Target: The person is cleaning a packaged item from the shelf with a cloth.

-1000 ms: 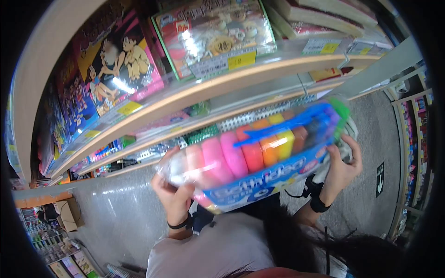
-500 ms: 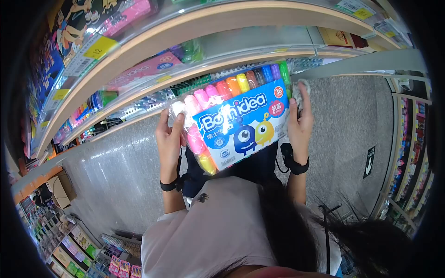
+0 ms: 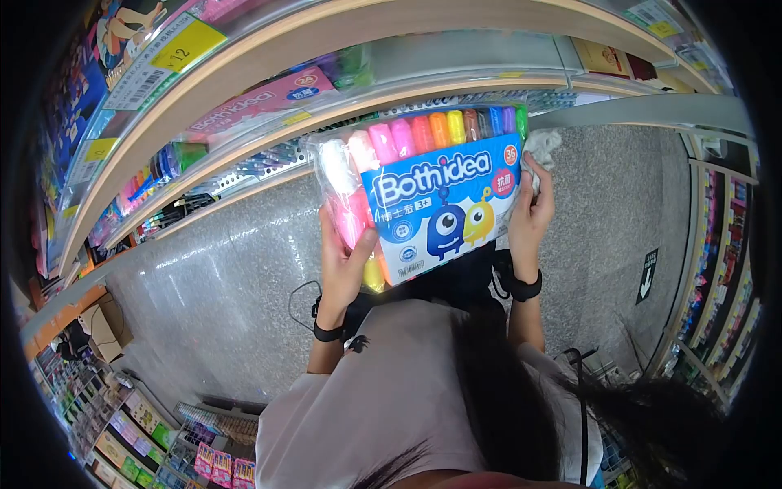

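Clear crinkly plastic wraps the marker pack (image 3: 436, 200), its blue label facing the head camera and a row of pink, orange, blue and green caps along its upper edge.

The pack is off the shelf (image 3: 326, 45), held in the air just in front of it, above the grey floor (image 3: 212, 277). The left hand (image 3: 346, 261) clamps the lower left end, thumb across the front and fingers behind. The right hand (image 3: 529, 216) presses its fingers along the right edge, with a crumpled white thing (image 3: 544, 147) at its fingertips; cloth or paper, I cannot tell.

As I judge it, the step in hand is holding the pack up, label side out. Moving it anywhere calls for both grips to stay firm, as the wrap looks slippery, and for clearing the pink pack (image 3: 261, 102) on the shelf.
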Demonstrator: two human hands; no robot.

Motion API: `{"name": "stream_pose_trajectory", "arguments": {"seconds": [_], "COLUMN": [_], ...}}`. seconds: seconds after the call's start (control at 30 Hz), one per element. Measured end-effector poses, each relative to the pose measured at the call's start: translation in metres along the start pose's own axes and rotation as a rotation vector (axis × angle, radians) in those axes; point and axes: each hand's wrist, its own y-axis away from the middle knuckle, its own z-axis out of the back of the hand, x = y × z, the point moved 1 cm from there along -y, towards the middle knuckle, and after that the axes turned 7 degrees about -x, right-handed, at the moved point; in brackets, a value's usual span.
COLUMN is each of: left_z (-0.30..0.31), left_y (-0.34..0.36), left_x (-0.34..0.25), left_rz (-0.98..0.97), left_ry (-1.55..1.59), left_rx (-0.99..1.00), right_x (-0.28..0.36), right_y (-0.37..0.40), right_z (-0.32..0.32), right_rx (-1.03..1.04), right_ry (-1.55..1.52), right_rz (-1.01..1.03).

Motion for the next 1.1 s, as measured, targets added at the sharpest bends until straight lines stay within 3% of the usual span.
{"name": "stream_pose_trajectory", "arguments": {"seconds": [0.13, 0.23, 0.33, 0.4, 0.47, 0.6, 0.67, 0.73, 0.8, 0.87, 0.93, 1.0, 1.1], "left_z": [-0.011, 0.0, 0.007, 0.008, 0.01, 0.017, 0.022, 0.033, 0.044, 0.039, 0.029, 0.035, 0.032], "left_y": [-0.01, -0.017, -0.019, -0.017, -0.017, -0.016, -0.015, -0.014, -0.014, -0.011, -0.008, -0.006, -0.007], "left_x": [-0.01, -0.001, 0.01, 0.011, 0.012, 0.012, 0.015, 0.026, 0.036, 0.029, 0.017, 0.019, 0.019], "left_rz": [-0.105, -0.094, -0.049, -0.057, -0.083, -0.089, -0.1, -0.105, -0.207, -0.235, -0.151, -0.103, -0.154], "left_ry": [0.16, 0.204, 0.2, 0.208, 0.203, 0.179, 0.186, 0.195, -0.121, -0.07, 0.242, 0.219, 0.197], "left_rx": [-0.028, 0.019, 0.066, 0.062, 0.059, 0.068, 0.073, 0.078, 0.086, 0.088, 0.045, 0.071, 0.038], "right_x": [0.004, 0.019, 0.052, 0.069, 0.079, 0.096, 0.097, 0.107, 0.111, 0.109, 0.105, 0.096, 0.08], "right_y": [0.006, 0.004, 0.01, 0.019, 0.029, 0.038, 0.039, 0.049, 0.057, 0.057, 0.05, 0.033, 0.017], "right_z": [0.002, -0.002, -0.013, -0.029, -0.058, -0.082, -0.086, -0.084, -0.087, -0.083, -0.074, -0.065, -0.061], "right_rx": [-0.026, -0.143, -0.071, 0.2, 0.337, 0.388, 0.524, 0.593, 0.918, 0.893, 0.87, 0.583, 0.4], "right_ry": [-0.019, 0.079, 0.064, 0.154, 0.012, 0.135, 0.141, 0.072, -0.108, -0.049, 0.012, 0.267, 0.32], "right_rz": [-0.042, 0.15, 0.019, 0.131, 0.275, 0.442, 0.561, 0.543, 0.649, 0.664, 0.686, 0.613, 0.674]}}
